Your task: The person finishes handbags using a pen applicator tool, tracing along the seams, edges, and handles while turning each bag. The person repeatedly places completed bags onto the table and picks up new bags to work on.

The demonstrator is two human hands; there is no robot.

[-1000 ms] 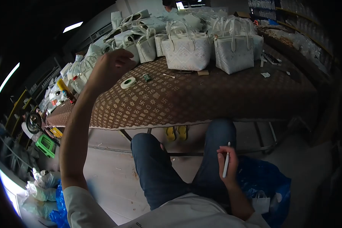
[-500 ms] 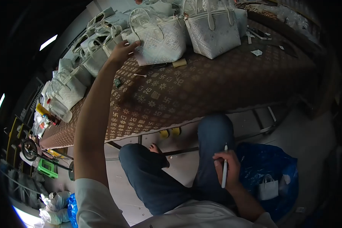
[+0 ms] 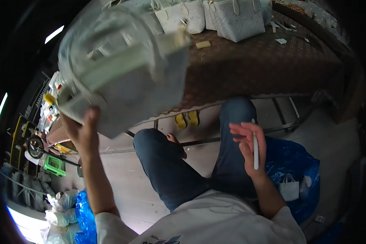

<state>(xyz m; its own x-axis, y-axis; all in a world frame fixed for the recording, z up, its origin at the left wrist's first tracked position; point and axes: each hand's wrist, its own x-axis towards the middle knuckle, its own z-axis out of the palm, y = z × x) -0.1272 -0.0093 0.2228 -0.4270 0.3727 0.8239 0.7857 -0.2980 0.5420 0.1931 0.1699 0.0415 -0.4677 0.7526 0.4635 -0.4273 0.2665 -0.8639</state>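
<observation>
Head view: counter (image 3: 232, 75) front edge runs L–R just above the knees; open floor (image 3: 118, 175) btwn. it & the seated person, L side esp. Counter top has bare room R of the held white handbag (image 3: 140, 91), up to the row of white bags (image 3: 240, 18) at the back. Held bag is blurred, tilted, above & R of L hand (image 3: 85, 136), which pinches its near L end, thumb on side. R hand (image 3: 250, 148), well apart, has white pen (image 3: 255, 152) against thumb, fingers loosely spread.
</observation>
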